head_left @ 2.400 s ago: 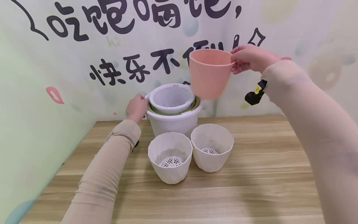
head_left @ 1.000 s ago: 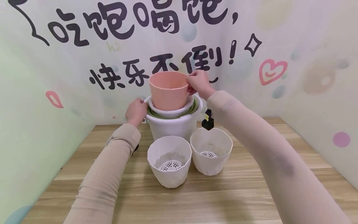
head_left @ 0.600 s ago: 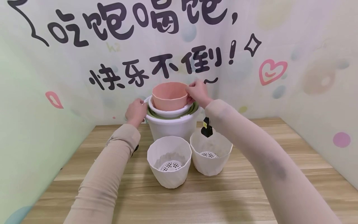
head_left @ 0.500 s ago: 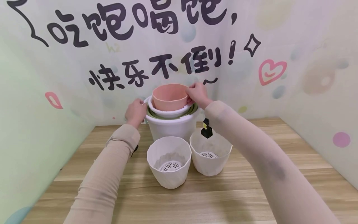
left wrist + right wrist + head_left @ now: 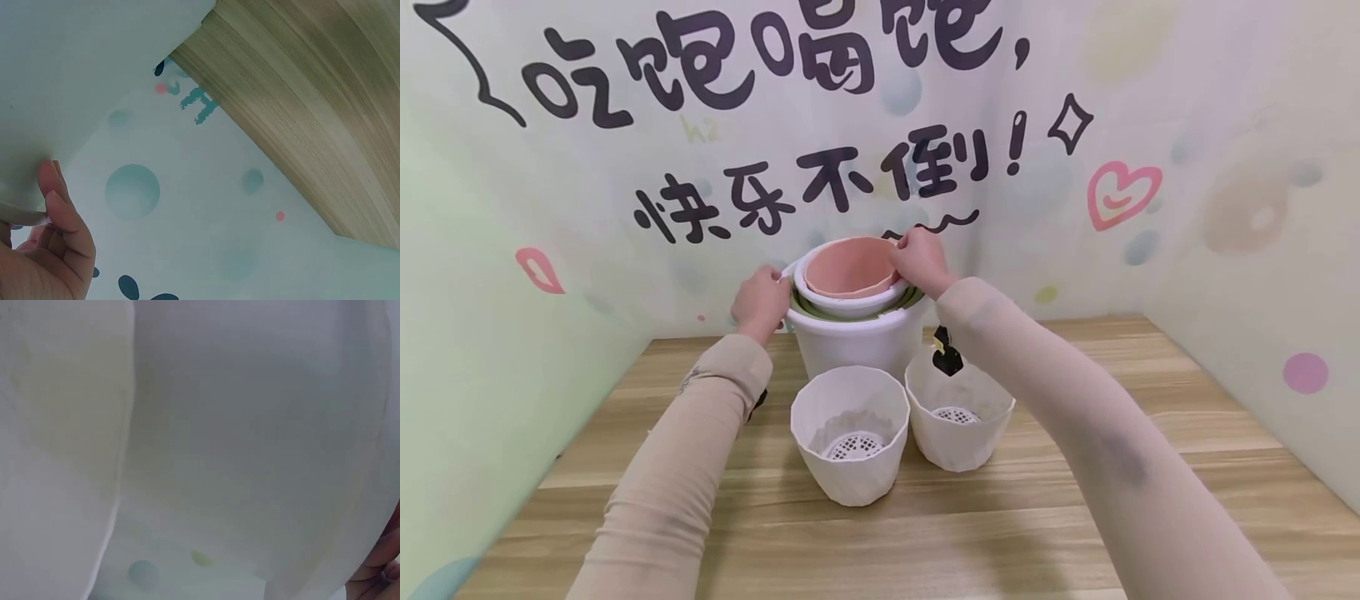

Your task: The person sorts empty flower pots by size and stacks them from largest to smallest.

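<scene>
In the head view, a large white pot [image 5: 861, 348] stands at the back of the table, with green rims [image 5: 913, 297] and a smaller white pot [image 5: 844, 310] nested in it. A pink flower pot [image 5: 848, 265] sits low inside that smaller pot, its rim sloping toward the front. My right hand [image 5: 922, 260] pinches the pink pot's right rim. On the left, my left hand [image 5: 762, 304] grips the large white pot's rim; its thumb and fingers show around that edge in the left wrist view. The right wrist view shows mostly white pot walls.
Two white faceted pots with slotted bottoms stand in front of the stack: a left pot [image 5: 850, 471] and a right pot [image 5: 961, 450]. The wooden table [image 5: 850, 550] meets a printed wall cloth [image 5: 1037, 233] behind the stack.
My right hand has brought the pink pot from the upper right, over the stack, and down into the small white pot. My left hand has stayed at the large pot's rim.
</scene>
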`<state>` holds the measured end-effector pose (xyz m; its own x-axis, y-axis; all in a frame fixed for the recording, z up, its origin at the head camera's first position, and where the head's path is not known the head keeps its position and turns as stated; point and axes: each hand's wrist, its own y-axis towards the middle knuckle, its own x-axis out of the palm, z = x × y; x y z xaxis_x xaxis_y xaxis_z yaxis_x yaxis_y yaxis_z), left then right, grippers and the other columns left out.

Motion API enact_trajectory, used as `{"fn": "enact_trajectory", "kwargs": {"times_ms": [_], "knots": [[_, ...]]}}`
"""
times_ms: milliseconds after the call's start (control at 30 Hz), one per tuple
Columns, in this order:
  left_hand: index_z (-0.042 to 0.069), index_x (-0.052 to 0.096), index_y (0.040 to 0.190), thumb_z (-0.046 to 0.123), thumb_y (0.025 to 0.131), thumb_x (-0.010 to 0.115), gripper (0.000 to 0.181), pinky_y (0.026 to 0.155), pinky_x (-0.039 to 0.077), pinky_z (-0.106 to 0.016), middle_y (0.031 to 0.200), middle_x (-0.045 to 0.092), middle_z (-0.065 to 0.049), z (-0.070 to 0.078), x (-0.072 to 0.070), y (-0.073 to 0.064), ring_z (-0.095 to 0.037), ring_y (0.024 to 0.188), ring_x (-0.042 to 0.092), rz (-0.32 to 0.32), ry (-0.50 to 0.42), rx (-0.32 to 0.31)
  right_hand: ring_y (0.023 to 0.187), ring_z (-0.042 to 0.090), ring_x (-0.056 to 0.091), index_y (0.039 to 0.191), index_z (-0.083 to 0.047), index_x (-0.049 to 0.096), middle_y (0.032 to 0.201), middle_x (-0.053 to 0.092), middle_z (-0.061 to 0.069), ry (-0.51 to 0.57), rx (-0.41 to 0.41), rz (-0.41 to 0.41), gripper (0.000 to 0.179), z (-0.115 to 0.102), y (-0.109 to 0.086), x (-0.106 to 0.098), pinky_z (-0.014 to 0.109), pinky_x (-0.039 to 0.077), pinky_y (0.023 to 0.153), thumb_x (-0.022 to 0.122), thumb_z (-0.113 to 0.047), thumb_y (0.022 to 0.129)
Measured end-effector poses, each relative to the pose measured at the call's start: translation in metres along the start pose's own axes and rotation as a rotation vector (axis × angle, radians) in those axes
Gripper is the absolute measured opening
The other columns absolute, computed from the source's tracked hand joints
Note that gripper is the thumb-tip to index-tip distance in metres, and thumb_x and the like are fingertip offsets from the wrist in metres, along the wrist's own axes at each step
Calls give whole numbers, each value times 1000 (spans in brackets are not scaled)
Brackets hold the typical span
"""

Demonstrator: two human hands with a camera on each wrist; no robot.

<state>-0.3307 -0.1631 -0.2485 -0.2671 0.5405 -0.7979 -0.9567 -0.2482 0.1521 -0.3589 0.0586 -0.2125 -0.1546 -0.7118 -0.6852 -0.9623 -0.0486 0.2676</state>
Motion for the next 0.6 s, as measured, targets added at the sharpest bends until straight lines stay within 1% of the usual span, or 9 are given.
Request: {"fn": "enact_trajectory", "kwargs": {"times_ms": [100,167,200,333,400,467,600], "knots": [[8,46,126,29,95,35,39,59,41,-32,103,62,-15,0,0,0,-19,55,58,0,3,1,35,8,37,47,-10,39,41,41,-3,-71,-23,-1,35,-1,-1,1,20,28,40,47,-5,80],[8,46,126,29,95,35,39,59,41,-32,103,62,-15,0,-1,-1,-19,55,58,-3,4,2,39,11,35,48,-10,37,44,36,-2,-129,-28,-13,34,-2,-1,2,21,28,42,47,-4,80],[8,46,126,29,95,35,39,59,41,-32,104,62,-15,0,-1,-1,-19,55,58,-4,6,1,42,12,36,50,-10,39,47,36,-2,-161,-28,-22,33,-2,-2,2,21,29,43,47,-4,81],[8,46,127,29,96,35,39,60,40,-32,105,62,-15,0,-1,-3,-18,56,59,-5,6,-1,61,18,46,64,-5,52,65,47,4,-273,-34,-55,19,-3,-2,6,24,38,54,49,-4,83],[8,46,127,29,96,34,39,60,40,-32,105,61,-15,1,-1,-3,-19,56,59,-3,6,1,68,20,49,74,-2,58,74,54,7,-306,-34,-64,13,-3,-1,7,25,40,59,51,-5,84],[8,46,126,29,96,34,38,61,40,-32,105,62,-15,1,-1,-3,-19,56,59,1,5,6,70,21,50,79,0,61,78,57,9,-329,-41,-67,12,-3,0,8,26,41,61,51,-5,84],[8,47,125,29,96,34,38,61,40,-33,102,62,-15,1,-2,-3,-19,56,59,4,7,11,70,21,53,86,0,62,83,60,10,-346,-27,-80,13,-3,-1,8,26,44,62,50,-7,86]]}}
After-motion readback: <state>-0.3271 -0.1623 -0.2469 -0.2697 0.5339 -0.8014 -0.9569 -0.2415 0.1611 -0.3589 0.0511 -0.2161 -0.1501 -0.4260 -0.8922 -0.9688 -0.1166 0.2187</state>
